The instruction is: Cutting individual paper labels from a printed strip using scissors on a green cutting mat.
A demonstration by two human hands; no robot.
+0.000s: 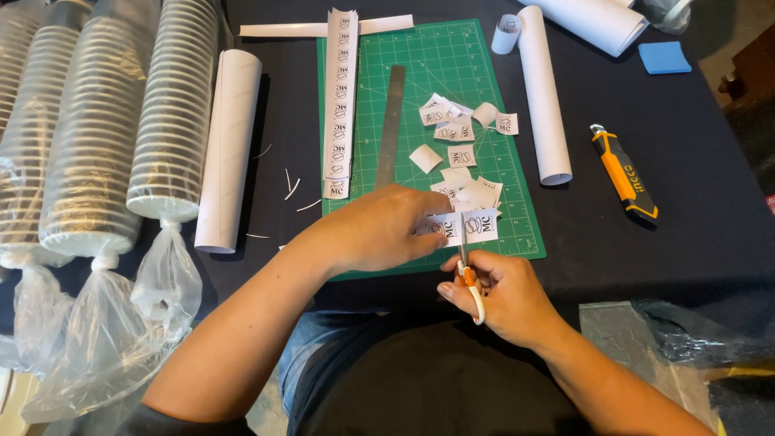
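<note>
Cutting step in hand. The left hand (379, 230) pinches a short strip of printed labels (462, 227) between fingers and thumb, holding it just above the near edge of the green cutting mat (420, 60). The right hand (504, 295) is closed around small scissors (467, 270), blades pointing up into the strip between two labels. Already-cut labels (464, 133) lie scattered just beyond both hands; a long uncut strip (340, 105) and a steel ruler (391, 125) lie farther off, ahead of the left hand. A utility knife (623, 173) rests well right of the right hand. Judgement: the next move calls for a straight snip along the gap, with the left grip kept clear of the blades.
</note>
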